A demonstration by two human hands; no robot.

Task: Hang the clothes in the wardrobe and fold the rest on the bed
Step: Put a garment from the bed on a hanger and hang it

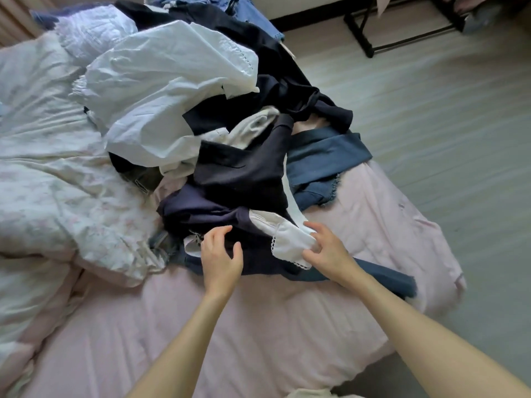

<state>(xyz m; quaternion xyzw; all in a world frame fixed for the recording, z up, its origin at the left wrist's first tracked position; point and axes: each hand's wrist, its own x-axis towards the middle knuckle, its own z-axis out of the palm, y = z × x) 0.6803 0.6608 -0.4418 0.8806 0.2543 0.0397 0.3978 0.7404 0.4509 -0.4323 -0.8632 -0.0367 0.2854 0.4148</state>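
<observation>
Fingers of your right hand (324, 248) pinch the white collar (290, 239); your left hand (221, 259), loosely spread, seems to touch the dark garment (201, 208).

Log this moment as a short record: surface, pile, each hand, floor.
surface: bed with pink sheet, white duvet bunched on its left
pile: dark, white and blue clothes heaped, unfolded
left hand: over navy garment, fingers loosely curled, holding nothing
right hand: fingers pinch white lace-edged piece
floor: black rack base at top right
</observation>
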